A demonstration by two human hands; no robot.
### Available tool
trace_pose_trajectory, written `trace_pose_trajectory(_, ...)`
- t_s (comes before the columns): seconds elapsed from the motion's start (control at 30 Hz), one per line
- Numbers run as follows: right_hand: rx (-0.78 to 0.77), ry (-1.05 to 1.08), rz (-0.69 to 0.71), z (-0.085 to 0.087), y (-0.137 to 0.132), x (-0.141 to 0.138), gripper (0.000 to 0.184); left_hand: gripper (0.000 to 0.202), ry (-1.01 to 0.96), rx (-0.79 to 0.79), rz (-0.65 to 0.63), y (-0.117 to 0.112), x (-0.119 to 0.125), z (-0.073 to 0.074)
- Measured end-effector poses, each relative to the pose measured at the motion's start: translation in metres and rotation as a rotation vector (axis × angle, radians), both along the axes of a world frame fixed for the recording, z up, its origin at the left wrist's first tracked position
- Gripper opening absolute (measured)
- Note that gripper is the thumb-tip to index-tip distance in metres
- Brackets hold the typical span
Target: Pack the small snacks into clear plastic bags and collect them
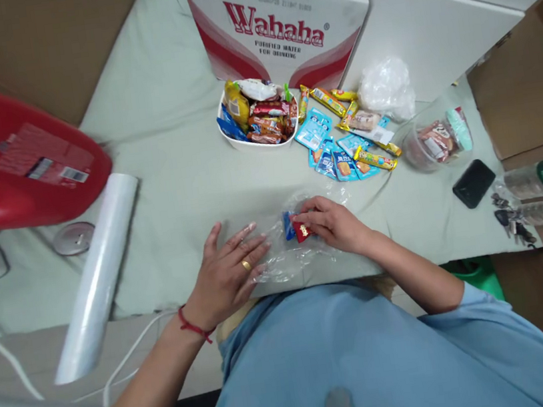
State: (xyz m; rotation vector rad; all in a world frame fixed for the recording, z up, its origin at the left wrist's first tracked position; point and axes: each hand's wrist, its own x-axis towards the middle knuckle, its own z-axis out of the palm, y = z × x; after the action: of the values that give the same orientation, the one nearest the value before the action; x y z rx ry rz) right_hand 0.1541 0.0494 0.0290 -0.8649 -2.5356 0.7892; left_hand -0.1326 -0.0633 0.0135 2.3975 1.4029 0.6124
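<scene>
A clear plastic bag [286, 255] lies flat on the pale green cloth [171, 177] near the front edge. My left hand [231, 273] rests flat on the bag's left part, fingers spread, a gold ring on one finger and a red cord at the wrist. My right hand [335, 221] lies on the bag's right part, its fingers curled against a small red snack packet [302, 231] and a blue packet [288, 225] that sit inside or under the plastic.
A white bowl [242, 141] full of snack packets stands ahead, with loose blue and yellow packets [345, 152] to its right. Behind is a Wahaha carton [276, 21]. A roll of clear film [99, 268] lies left, a red appliance [7, 160] beyond. Phone [473, 183], keys and bottles lie right.
</scene>
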Motion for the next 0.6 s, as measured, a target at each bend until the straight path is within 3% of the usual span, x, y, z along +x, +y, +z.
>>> trace_pose_trajectory(0.2,-0.09,-0.095,0.136,0.006,0.027,-0.01,0.03,0.05,-0.004,-0.067,0.092,0.017,-0.007,0.007)
trace_pose_trajectory(0.37,-0.129,-0.244,0.195,0.015,0.041,-0.021,0.028,0.047,-0.045,-0.08,0.342,0.039,-0.002,0.012)
trace_pose_trajectory(0.5,-0.234,-0.266,0.156,0.015,0.044,-0.026,0.031,0.04,-0.074,-0.026,0.552,0.065,0.0,0.011)
trace_pose_trajectory(0.6,-0.353,-0.271,0.062,0.014,0.043,-0.028,0.032,0.041,-0.093,0.021,0.685,0.072,0.001,0.019)
